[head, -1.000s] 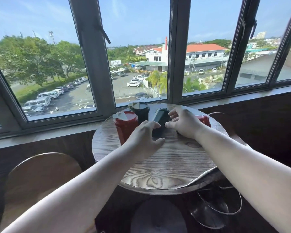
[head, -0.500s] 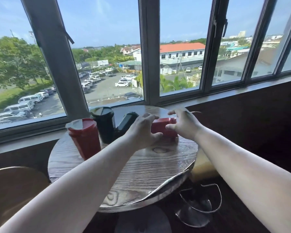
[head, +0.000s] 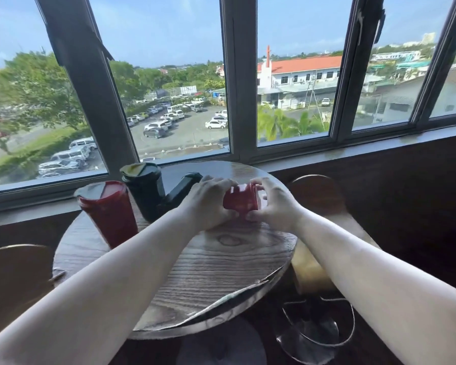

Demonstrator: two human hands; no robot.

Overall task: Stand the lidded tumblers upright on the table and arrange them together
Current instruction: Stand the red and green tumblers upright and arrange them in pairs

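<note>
Left hand [head: 208, 202], at the end of a bare forearm reaching over the near rim of the bench [head: 213, 275], fingers curled round one end of a red tumbler [head: 241, 201]. Right hand [head: 277, 206], likewise bare, fingers and thumb curled round the other end of the same tumbler, so both hands are clamped on it. Red tumbler: tipped on its side between the two hands over the middle of the bench top; whether it touches the wood cannot be told. Bench: one, round, grey-brown wood grain, pale edge band. Below and to the right of its near rim, a chrome stool base [head: 313, 335] on the dark floor. Wooden seat [head: 13, 272], curved, at the left; another wooden seat [head: 319, 198] at the right, behind the right hand. Second red tumbler [head: 108, 212]: upright, lidded, on the left part of the bench. Dark tumbler [head: 145, 191]: upright, lidded, just behind and to the right of the second red one. Second dark tumbler [head: 182, 189]: on its side, lower end at the foot of the upright dark one, partly hidden by the left hand. Beyond the bench, a grey window sill [head: 379, 146] and dark window frames [head: 237, 101]. Outside: a car park [head: 182, 122] with parked cars, trees at the left, an orange-roofed building [head: 306, 72] at the right, blue sky.
</note>
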